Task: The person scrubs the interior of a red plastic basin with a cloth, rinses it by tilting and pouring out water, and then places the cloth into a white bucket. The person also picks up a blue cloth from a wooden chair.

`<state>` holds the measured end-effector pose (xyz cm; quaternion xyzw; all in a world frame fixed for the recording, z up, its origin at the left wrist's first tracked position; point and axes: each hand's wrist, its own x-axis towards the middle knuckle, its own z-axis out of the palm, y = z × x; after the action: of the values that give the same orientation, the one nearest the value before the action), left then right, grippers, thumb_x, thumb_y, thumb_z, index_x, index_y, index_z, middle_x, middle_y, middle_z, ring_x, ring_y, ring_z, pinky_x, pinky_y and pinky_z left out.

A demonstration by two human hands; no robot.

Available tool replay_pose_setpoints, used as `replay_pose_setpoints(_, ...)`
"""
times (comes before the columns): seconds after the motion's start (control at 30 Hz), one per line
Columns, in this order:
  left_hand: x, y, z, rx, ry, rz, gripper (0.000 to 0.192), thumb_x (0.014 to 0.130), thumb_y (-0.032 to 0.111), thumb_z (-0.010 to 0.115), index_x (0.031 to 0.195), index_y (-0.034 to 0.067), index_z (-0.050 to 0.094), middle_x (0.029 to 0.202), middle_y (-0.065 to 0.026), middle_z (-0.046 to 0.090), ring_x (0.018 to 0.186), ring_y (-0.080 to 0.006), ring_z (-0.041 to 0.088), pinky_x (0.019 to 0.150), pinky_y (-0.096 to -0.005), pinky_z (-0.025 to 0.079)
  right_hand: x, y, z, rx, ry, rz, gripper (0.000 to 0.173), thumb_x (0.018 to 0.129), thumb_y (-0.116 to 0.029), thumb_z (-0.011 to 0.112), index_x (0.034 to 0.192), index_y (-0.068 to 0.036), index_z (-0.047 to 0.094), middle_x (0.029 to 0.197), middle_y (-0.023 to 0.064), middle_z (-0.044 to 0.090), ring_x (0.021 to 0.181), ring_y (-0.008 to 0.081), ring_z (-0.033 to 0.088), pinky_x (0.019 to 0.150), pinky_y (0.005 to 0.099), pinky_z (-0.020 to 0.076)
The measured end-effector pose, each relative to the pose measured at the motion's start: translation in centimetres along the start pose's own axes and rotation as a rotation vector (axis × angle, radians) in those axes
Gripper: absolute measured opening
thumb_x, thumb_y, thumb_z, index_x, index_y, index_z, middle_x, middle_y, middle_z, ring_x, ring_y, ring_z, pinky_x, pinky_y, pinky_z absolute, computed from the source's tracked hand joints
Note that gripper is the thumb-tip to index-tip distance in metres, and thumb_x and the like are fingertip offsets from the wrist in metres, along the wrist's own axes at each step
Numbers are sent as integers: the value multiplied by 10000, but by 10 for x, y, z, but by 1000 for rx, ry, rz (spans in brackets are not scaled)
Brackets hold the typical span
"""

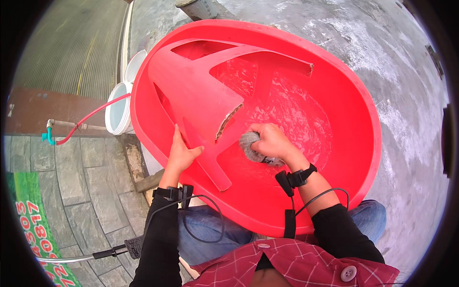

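Note:
A large red plastic tub (344, 82) holds shallow water. In its left half leans a broken red plastic chair or stool (197, 82) with cut-out openings and a ragged edge. My left hand (183, 152) rests against the near side of that red piece, thumb and fingers spread. Over the water, just right of the ragged edge, my right hand (269, 141) is closed around a grey, wet cloth or scouring pad (249, 145). The lower part of the grey bundle hangs beneath my hand, partly hidden by it.
White buckets (120, 107) stand at the tub's left. A red hose (89, 116) runs from a teal tap (48, 137) into the nearer bucket. A dark cylindrical container (197, 9) stands beyond the tub. A metal tube (79, 258) crosses the stone paving at lower left.

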<state>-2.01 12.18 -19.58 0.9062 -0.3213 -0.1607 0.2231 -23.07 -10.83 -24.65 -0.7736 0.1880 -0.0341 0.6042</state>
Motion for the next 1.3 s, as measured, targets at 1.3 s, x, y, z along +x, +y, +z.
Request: replay_pose_setpoints(1.3,7,-50,-34,-646,-357,-278,498,911,121,574,1371,10,415,1305,-121,527,1197,-217,519,987,-368,417,-3,117,25,-691,-224,559,336,747,-236,617,1072,-247,699,1022,78,695,944,273,674,772,400,546)
